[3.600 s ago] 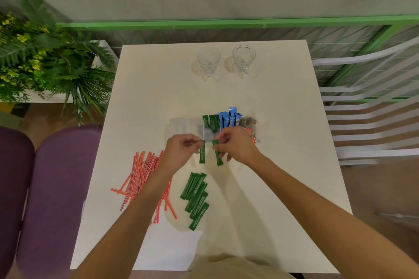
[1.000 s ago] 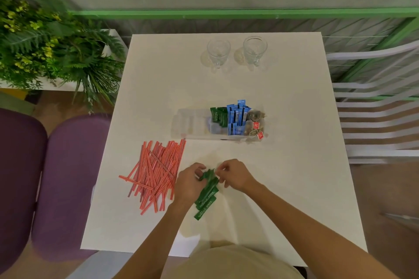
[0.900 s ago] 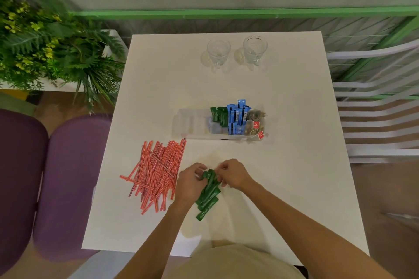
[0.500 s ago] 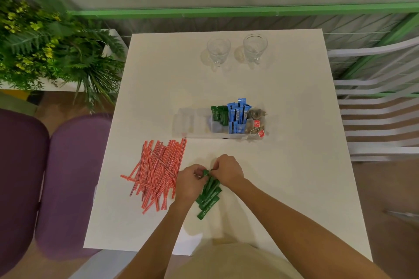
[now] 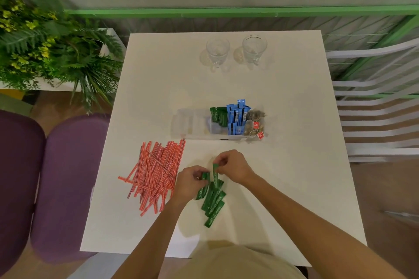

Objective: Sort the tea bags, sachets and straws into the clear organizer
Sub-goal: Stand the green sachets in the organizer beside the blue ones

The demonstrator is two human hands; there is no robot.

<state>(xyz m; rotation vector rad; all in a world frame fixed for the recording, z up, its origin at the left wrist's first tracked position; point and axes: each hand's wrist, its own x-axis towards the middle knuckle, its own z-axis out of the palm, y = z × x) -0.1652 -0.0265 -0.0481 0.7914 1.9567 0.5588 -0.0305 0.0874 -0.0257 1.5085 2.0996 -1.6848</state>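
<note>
Head view of a sorting task midway. The clear plastic organizer (image 5: 188,123) is sitting near the middle of the square white table (image 5: 294,176); its right-hand compartments are already holding pyramid tea bags with red tags (image 5: 255,121) at the far right, blue paper sachets (image 5: 238,116) standing upright beside them, and a few dark green stick sachets (image 5: 218,115) next along; its left-hand compartments are appearing empty, though their transparency is making this uncertain. The left hand (image 5: 190,182) is pinching one green sachet (image 5: 202,189) near its upper end between thumb and curled fingers; the right hand (image 5: 234,166) is pinching the top of a second green sachet (image 5: 215,173), which is pointing away from the person; both hands are working over the loose heap of green sachets (image 5: 213,205) lying on the near half of the table, well apart from the organizer. The thin red-and-white striped straws (image 5: 156,174) are lying in an untouched pile left of the hands, their far ends reaching near the organizer's left corner. Judging from this layout, the tea bags and blue sachets are looking finished; the green sachets are being sorted, with a handful left; the straws are waiting entirely. At the far edge two clear stemmed glasses (image 5: 217,51) are standing, playing no part.
</note>
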